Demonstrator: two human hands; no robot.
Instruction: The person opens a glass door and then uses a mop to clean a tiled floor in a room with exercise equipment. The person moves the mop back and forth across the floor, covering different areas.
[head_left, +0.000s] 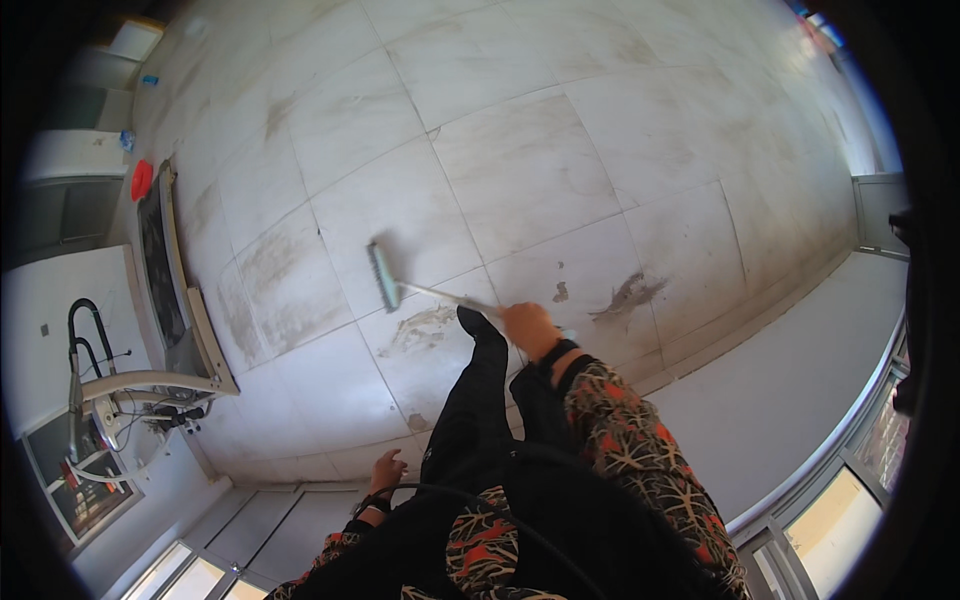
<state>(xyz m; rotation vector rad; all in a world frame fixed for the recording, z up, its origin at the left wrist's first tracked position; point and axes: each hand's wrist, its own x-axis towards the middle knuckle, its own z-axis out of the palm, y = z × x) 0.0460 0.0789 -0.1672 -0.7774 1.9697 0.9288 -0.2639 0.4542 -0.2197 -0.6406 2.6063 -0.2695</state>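
My right hand (529, 330) grips the pale handle (442, 295) of a floor scrub brush, out in front of my legs. The light-green brush head (385, 277) with dark bristles is over the tiled floor (525, 165), left of my shoe. I cannot tell whether the bristles touch the tile. A light-blue end of the handle shows just behind my right hand. My left hand (388, 472) hangs by my left hip with nothing in it, its fingers loosely apart. Brown dirt marks (420, 328) lie near my forward foot, and a darker stain (631, 294) is further right.
A treadmill (202, 337) stands along the left wall, with a red plastic basin-like object (141, 180) beyond its far end. Small blue items (127, 140) lie further along that side. A low white wall (787, 367) and windows run along the right. Behind me are grey-framed doors (255, 525).
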